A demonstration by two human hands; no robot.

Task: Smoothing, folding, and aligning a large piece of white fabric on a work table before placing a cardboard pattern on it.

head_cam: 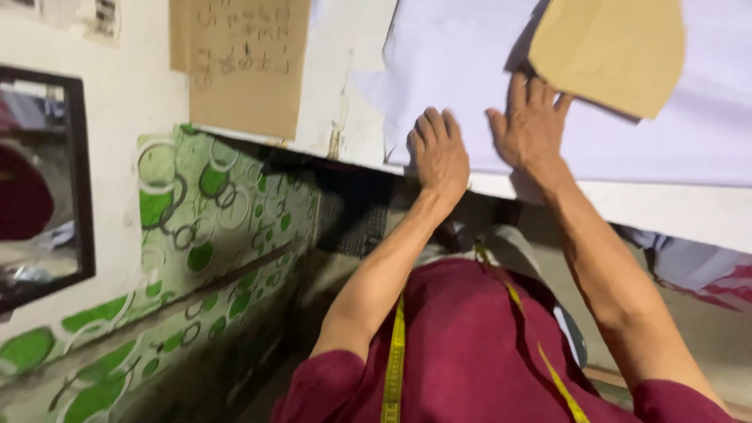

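Observation:
A pale lilac cloth (689,117) lies spread over a white table (674,207). My left hand (439,153) rests flat on the cloth near the table's front edge, fingers together. My right hand (531,125) lies flat on the cloth just to its right, fingertips touching the lower edge of a brown cardboard pattern piece (611,51) that sits on the cloth. Neither hand grips anything. A yellow measuring tape (394,352) hangs round my neck over my dark red shirt.
A second brown paper sheet with markings (243,63) hangs over the table's left end. A wall with green circle-patterned covering (196,235) runs along the left, with a dark-framed mirror (39,180) above it. Striped cloth (705,274) shows under the table at right.

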